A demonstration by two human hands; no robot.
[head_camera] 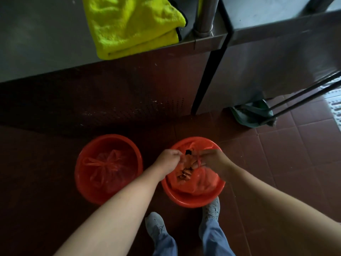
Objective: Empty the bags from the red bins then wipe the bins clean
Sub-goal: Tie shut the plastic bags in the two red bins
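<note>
Two red bins stand on the tiled floor. The left bin (pixel 81 174) holds a tied red plastic bag (pixel 107 167). The right bin (pixel 191 199) holds an open red bag (pixel 201 182) with scraps showing inside. My left hand (pixel 168 157) pinches the bag's left edge above the bin. My right hand (pixel 212 159) grips the bag's right handle. Both hands sit close together over the right bin. A folded yellow-green cloth (pixel 132 24) lies on the steel counter above.
A steel counter (pixel 36 43) with a perforated dark front runs across the top. A steel post (pixel 204 15) rises at its right end. A green dustpan (pixel 252 113) with long dark handles leans at the right. My two shoes (pixel 211 209) stand just behind the right bin.
</note>
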